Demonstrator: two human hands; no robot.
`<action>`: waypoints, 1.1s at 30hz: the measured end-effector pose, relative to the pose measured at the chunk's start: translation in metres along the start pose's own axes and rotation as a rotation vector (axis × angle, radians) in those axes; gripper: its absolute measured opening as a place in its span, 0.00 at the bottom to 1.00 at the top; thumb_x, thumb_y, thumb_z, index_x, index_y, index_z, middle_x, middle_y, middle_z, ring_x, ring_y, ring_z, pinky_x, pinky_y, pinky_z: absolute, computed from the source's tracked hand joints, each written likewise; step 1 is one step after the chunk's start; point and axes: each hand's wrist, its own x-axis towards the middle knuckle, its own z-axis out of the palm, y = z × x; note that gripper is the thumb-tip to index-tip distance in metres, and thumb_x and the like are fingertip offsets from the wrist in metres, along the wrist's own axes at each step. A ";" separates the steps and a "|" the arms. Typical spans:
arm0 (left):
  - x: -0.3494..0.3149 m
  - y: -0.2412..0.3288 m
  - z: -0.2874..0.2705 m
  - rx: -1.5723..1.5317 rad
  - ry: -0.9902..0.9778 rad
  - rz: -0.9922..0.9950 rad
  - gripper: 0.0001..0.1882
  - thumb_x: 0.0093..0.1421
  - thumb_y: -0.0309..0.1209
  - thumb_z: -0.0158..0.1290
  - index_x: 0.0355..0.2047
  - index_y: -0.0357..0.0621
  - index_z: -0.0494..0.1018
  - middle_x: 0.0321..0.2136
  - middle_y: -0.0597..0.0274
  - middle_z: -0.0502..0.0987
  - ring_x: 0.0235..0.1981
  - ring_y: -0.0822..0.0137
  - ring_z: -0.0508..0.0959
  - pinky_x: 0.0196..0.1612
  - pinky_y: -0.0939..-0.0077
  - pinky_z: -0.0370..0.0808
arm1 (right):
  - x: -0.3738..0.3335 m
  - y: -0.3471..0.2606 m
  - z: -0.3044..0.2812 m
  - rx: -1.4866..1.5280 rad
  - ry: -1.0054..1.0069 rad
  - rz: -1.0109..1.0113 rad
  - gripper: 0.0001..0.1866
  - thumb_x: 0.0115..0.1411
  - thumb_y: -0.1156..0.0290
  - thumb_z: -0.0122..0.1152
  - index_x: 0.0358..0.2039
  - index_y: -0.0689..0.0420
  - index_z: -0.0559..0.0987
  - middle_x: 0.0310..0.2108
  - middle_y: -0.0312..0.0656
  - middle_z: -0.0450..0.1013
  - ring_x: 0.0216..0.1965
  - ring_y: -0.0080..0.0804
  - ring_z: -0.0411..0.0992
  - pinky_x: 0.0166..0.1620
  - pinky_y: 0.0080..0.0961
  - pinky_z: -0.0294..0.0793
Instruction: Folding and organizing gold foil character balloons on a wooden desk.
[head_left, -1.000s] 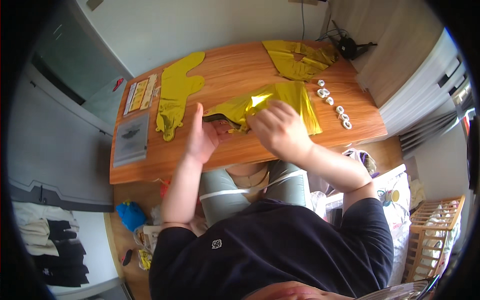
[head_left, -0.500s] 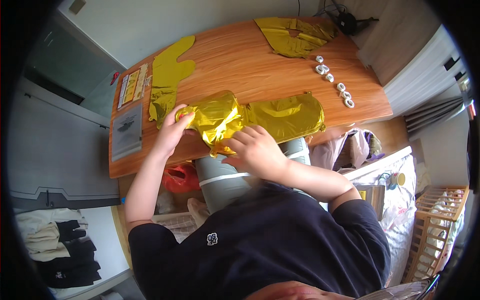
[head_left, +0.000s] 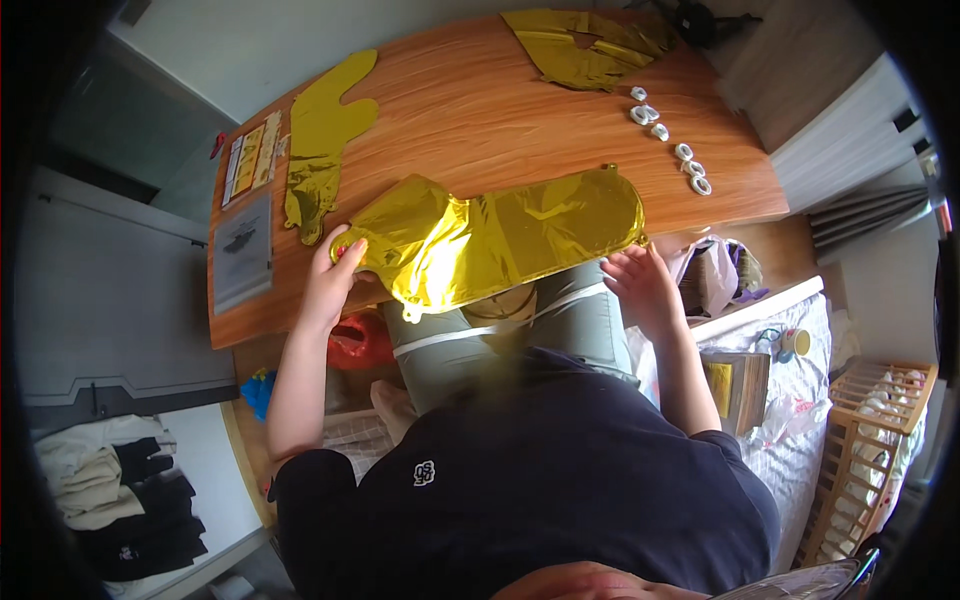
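Observation:
A gold foil balloon (head_left: 500,240), flat and shiny, stretches across the near edge of the table above my lap. My left hand (head_left: 338,280) pinches its left end, thumb on top, next to a small red spot. At the balloon's lower right corner is my right hand (head_left: 645,285), fingers spread just below the foil; I cannot tell whether a fingertip touches it. A second flat gold foil balloon (head_left: 330,130) lies further back on the left. A third gold foil piece (head_left: 590,50) is at the far right of the table.
Several white ribbon rolls (head_left: 684,152) line the right side of the wooden table (head_left: 450,110). Printed cards (head_left: 250,160) and a clear plastic sleeve (head_left: 243,255) lie at its left edge. Below are a red bag (head_left: 360,340) and a pale plastic bag (head_left: 712,275).
My right hand has moved right, from the middle of the balloon to its right end. The balloon now lies more spread out, and my left hand still holds its left end.

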 end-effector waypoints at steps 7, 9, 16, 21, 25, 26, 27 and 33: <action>-0.010 -0.013 0.004 -0.069 0.028 -0.009 0.25 0.70 0.30 0.52 0.64 0.36 0.61 0.50 0.59 0.77 0.45 0.71 0.79 0.40 0.74 0.79 | 0.024 -0.001 -0.011 -0.085 0.015 0.013 0.11 0.69 0.65 0.58 0.44 0.58 0.76 0.35 0.40 0.78 0.39 0.32 0.79 0.47 0.31 0.80; -0.019 -0.019 0.004 -0.077 0.027 0.000 0.25 0.71 0.30 0.52 0.64 0.36 0.61 0.50 0.59 0.77 0.45 0.70 0.80 0.41 0.74 0.79 | 0.011 0.001 0.006 -0.213 0.003 -0.068 0.10 0.67 0.71 0.61 0.47 0.58 0.76 0.37 0.38 0.78 0.38 0.28 0.78 0.45 0.29 0.82; -0.060 -0.038 0.011 -0.159 0.024 -0.039 0.15 0.71 0.29 0.51 0.56 0.40 0.67 0.45 0.61 0.78 0.41 0.72 0.80 0.36 0.74 0.79 | -0.024 -0.003 -0.035 -0.418 -0.093 -0.076 0.22 0.67 0.68 0.57 0.59 0.64 0.69 0.50 0.53 0.75 0.48 0.46 0.78 0.51 0.38 0.80; -0.071 -0.062 0.012 -0.124 0.021 -0.144 0.19 0.69 0.31 0.54 0.57 0.39 0.67 0.44 0.62 0.78 0.41 0.73 0.79 0.34 0.75 0.78 | -0.029 -0.003 -0.016 -0.386 0.066 0.089 0.22 0.69 0.67 0.55 0.58 0.68 0.69 0.50 0.53 0.76 0.45 0.45 0.79 0.44 0.38 0.81; -0.076 -0.064 0.020 -0.134 0.100 -0.166 0.17 0.70 0.30 0.52 0.58 0.43 0.67 0.45 0.63 0.79 0.41 0.72 0.79 0.35 0.76 0.77 | -0.039 -0.022 -0.008 -0.528 0.120 0.055 0.20 0.68 0.68 0.58 0.53 0.69 0.74 0.43 0.46 0.78 0.40 0.32 0.78 0.43 0.26 0.78; -0.078 -0.059 0.022 -0.134 0.092 -0.152 0.17 0.70 0.30 0.52 0.58 0.43 0.67 0.45 0.63 0.79 0.41 0.72 0.79 0.35 0.76 0.77 | -0.041 -0.026 -0.008 -0.591 0.151 0.031 0.19 0.67 0.69 0.58 0.53 0.69 0.75 0.41 0.45 0.79 0.38 0.30 0.78 0.41 0.24 0.78; -0.076 -0.059 0.026 -0.161 0.115 -0.147 0.20 0.70 0.30 0.53 0.60 0.42 0.65 0.46 0.62 0.78 0.41 0.71 0.80 0.35 0.75 0.77 | -0.040 -0.031 -0.007 -0.588 0.157 0.025 0.19 0.67 0.69 0.58 0.53 0.69 0.75 0.41 0.45 0.79 0.38 0.30 0.78 0.41 0.24 0.78; -0.035 0.020 0.072 -0.130 0.108 -0.094 0.27 0.67 0.28 0.55 0.65 0.43 0.62 0.48 0.60 0.77 0.44 0.67 0.80 0.40 0.70 0.80 | -0.045 -0.098 0.000 -0.490 -0.045 -0.224 0.14 0.67 0.71 0.60 0.50 0.66 0.78 0.43 0.42 0.81 0.41 0.27 0.79 0.47 0.27 0.77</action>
